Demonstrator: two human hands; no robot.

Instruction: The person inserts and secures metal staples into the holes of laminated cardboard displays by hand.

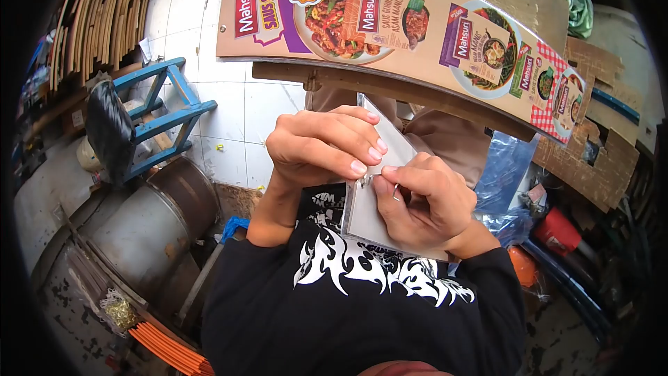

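Observation:
A flat pale grey panel (372, 219) with a clear plastic edge stands tilted between my hands, close to my chest. My left hand (323, 143) grips the panel's upper left edge, its fingers bent over the face and its thumb hidden. Between my right thumb and forefinger is a thin bent metal wire (396, 193), pinched near the panel's left edge. My right hand (428, 198) is closed, with its other fingers curled in. The wire's far end meets a small metal piece by my left fingertips; whether it passes through the panel I cannot tell.
A long printed sauce sign (410, 28) lies on a wooden bench (410, 94) just beyond my hands. At left stand a blue stool frame (174, 108) and a rusty metal drum (160, 212). Clear plastic sheeting (502, 167) and a red object (557, 231) are at right.

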